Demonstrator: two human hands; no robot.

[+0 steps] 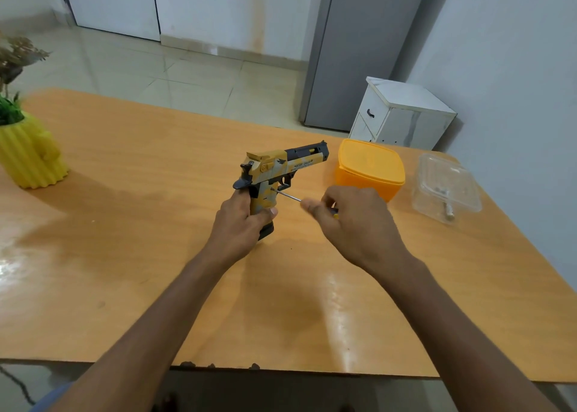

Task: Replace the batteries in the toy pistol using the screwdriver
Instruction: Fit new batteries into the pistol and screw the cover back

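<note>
left hand wrapped around the grip of the toy pistol, fingers curled round the front of the grip, thumb side at the back under the dark beavertail. pistol held upright above the surface, barrel pointing away and to the right, yellow and grey body with black slide front, dark magazine base showing below the left hand.

right hand closed around the handle of the screwdriver, fingers pinching it; only a bit of yellow and black handle shows under the fingers. thin metal shaft runs from the right hand up and left, tip touching the side of the pistol's grip just below the trigger guard.

beyond the right hand: orange lidded container, lid on, just behind the knuckles. further right of it, a clear plastic container with small metal items inside, too small to identify.

far to the left of the left hand: yellow ribbed plant pot with green and dried foliage.

past the surface's far edge: small white cabinet on a tiled floor, against the wall.
</note>
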